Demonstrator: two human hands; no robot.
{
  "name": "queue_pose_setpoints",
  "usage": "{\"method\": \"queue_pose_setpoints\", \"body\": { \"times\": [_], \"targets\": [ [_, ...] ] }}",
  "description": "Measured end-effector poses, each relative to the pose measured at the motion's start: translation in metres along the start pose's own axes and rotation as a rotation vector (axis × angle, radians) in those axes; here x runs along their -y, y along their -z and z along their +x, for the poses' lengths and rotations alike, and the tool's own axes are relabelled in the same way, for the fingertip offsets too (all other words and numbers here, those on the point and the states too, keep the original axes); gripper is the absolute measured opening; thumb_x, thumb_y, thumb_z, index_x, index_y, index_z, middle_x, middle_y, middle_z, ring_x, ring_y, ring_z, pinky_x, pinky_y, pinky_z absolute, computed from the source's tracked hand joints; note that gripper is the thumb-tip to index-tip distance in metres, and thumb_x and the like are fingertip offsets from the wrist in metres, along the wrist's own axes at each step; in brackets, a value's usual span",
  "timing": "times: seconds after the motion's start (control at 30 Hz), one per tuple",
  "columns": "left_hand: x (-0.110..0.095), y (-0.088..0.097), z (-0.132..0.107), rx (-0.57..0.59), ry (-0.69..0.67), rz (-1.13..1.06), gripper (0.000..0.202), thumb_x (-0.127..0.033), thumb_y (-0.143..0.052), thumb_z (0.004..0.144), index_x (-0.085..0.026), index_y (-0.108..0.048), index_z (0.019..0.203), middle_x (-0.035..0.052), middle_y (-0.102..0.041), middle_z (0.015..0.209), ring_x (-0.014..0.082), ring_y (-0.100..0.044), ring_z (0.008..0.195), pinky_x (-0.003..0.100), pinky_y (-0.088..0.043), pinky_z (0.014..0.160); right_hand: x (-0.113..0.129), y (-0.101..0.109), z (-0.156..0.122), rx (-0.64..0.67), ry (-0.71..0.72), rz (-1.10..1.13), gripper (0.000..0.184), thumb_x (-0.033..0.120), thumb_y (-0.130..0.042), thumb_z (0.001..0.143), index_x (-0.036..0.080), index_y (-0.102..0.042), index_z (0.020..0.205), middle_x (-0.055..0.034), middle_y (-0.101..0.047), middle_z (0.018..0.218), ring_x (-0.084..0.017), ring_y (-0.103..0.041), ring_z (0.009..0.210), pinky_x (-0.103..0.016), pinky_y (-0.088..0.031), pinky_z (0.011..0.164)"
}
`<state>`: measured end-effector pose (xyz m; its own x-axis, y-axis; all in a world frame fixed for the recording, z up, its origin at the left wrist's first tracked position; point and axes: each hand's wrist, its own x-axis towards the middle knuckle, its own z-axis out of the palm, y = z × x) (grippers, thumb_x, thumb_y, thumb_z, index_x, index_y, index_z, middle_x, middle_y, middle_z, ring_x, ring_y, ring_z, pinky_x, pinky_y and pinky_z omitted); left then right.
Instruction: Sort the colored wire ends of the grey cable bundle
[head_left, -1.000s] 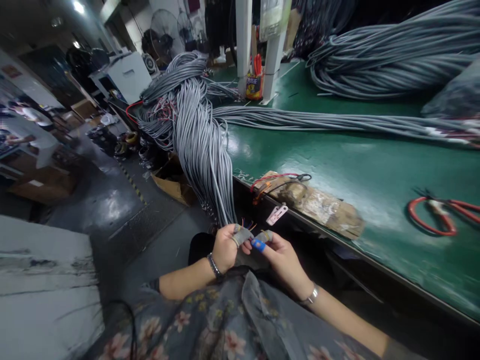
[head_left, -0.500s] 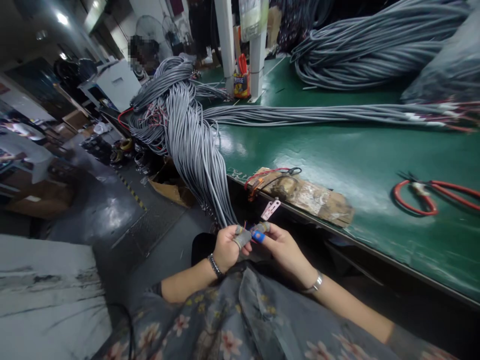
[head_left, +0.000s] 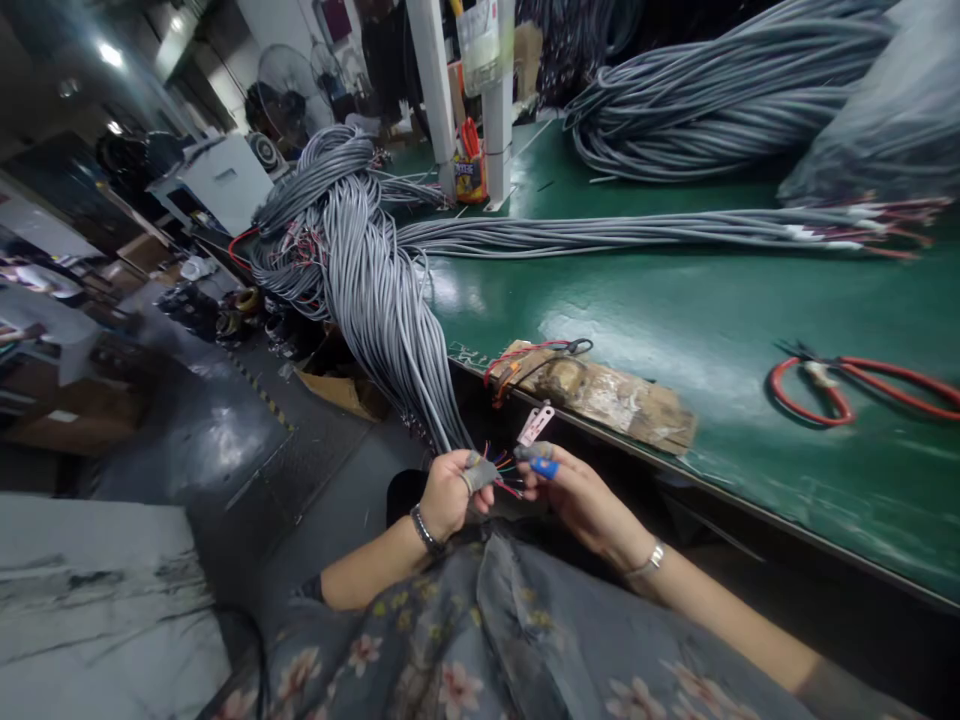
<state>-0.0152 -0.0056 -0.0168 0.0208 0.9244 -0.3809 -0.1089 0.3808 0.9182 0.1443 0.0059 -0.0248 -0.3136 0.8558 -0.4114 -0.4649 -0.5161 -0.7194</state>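
Note:
My left hand (head_left: 450,492), with grey finger covers, is closed on the end of a grey cable (head_left: 452,425) from the hanging bundle. Thin coloured wires (head_left: 507,487) fan out from its fingertips to the right. Just across from them, my right hand (head_left: 581,495) has its thumb and fingers pressed together close to the wire tips. It wears a grey finger cover and blue tape on the thumb. Whatever lies in that pinch is too small to make out. Behind the right fingers, a pale pink tag-like piece (head_left: 535,425) hangs at the table edge.
Along the front edge of the green table (head_left: 720,310) lies a worn wooden block (head_left: 615,402) with red and black leads. Red-handled pliers (head_left: 821,385) rest at the right. A large cable bundle (head_left: 375,270) drapes over the left end; a coil (head_left: 720,100) lies behind.
My hands have moved apart: the right hand shifted right, and the coloured wires now show spread between them. The left hand still holds the cable end. The whole view has shifted slightly.

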Motion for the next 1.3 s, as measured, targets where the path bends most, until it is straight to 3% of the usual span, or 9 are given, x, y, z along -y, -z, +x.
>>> {"method": "queue_pose_setpoints", "body": {
  "times": [0.1, 0.23, 0.47, 0.73, 0.9, 1.1, 1.3],
  "targets": [
    [-0.002, 0.002, -0.001, 0.087, 0.022, 0.098, 0.038, -0.048, -0.072, 0.059, -0.015, -0.053, 0.051, -0.0009, -0.053, 0.041, 0.0062, -0.041, 0.032, 0.019, -0.030, 0.034, 0.006, -0.001, 0.002, 0.037, -0.045, -0.056, 0.040, 0.039, -0.085, 0.051, 0.020, -0.067, 0.080, -0.0027, -0.069, 0.083, -0.013, -0.058, 0.068, -0.026, -0.047, 0.062],
    [-0.008, 0.002, -0.002, 0.173, 0.046, 0.208, 0.037, -0.047, -0.071, 0.060, -0.016, -0.053, 0.052, -0.0010, -0.053, 0.043, 0.0066, -0.044, 0.034, 0.018, -0.034, 0.036, 0.013, -0.006, 0.008, 0.014, -0.028, -0.202, 0.038, 0.034, -0.084, 0.050, 0.019, -0.063, 0.079, 0.0004, -0.067, 0.070, -0.014, -0.059, 0.065, -0.025, -0.044, 0.059],
    [-0.014, 0.003, -0.001, 0.200, 0.086, 0.264, 0.030, -0.041, -0.067, 0.061, -0.016, -0.053, 0.052, -0.0022, -0.053, 0.042, 0.0058, -0.042, 0.033, 0.017, -0.033, 0.035, 0.016, -0.006, 0.011, 0.054, -0.015, -0.328, 0.029, 0.027, -0.077, 0.051, 0.018, -0.061, 0.074, 0.0028, -0.065, 0.062, -0.012, -0.056, 0.058, -0.025, -0.041, 0.056],
    [-0.016, 0.003, 0.001, 0.286, 0.163, 0.301, 0.029, -0.037, -0.069, 0.059, -0.016, -0.052, 0.050, -0.0025, -0.052, 0.041, 0.0062, -0.043, 0.033, 0.017, -0.034, 0.036, 0.008, -0.008, 0.011, 0.006, 0.086, -0.284, 0.031, 0.028, -0.082, 0.050, 0.019, -0.060, 0.070, 0.0038, -0.063, 0.062, -0.012, -0.056, 0.059, -0.026, -0.044, 0.058],
    [-0.015, 0.005, 0.001, 0.278, 0.143, 0.273, 0.031, -0.040, -0.069, 0.060, -0.016, -0.053, 0.049, -0.0018, -0.052, 0.040, 0.0065, -0.043, 0.032, 0.018, -0.031, 0.035, 0.009, -0.001, 0.011, -0.082, 0.122, -0.148, 0.032, 0.033, -0.083, 0.053, 0.021, -0.060, 0.071, 0.0052, -0.062, 0.059, -0.011, -0.054, 0.055, -0.025, -0.044, 0.057],
    [-0.015, 0.005, 0.002, 0.278, 0.142, 0.223, 0.033, -0.043, -0.069, 0.059, -0.015, -0.054, 0.049, -0.0010, -0.052, 0.039, 0.0067, -0.040, 0.030, 0.019, -0.029, 0.034, 0.014, 0.001, 0.008, 0.112, -0.039, -0.056, 0.043, 0.031, -0.087, 0.049, 0.020, -0.063, 0.084, -0.0010, -0.071, 0.073, -0.016, -0.065, 0.069, -0.029, -0.049, 0.066],
    [-0.016, 0.003, 0.001, 0.276, 0.147, 0.268, 0.036, -0.044, -0.069, 0.060, -0.016, -0.052, 0.047, -0.0012, -0.051, 0.039, 0.0065, -0.041, 0.031, 0.019, -0.031, 0.035, 0.013, -0.006, 0.009, 0.062, 0.017, -0.179, 0.039, 0.028, -0.087, 0.048, 0.018, -0.061, 0.075, 0.0001, -0.071, 0.066, -0.014, -0.064, 0.058, -0.026, -0.047, 0.059]
  ]
}}
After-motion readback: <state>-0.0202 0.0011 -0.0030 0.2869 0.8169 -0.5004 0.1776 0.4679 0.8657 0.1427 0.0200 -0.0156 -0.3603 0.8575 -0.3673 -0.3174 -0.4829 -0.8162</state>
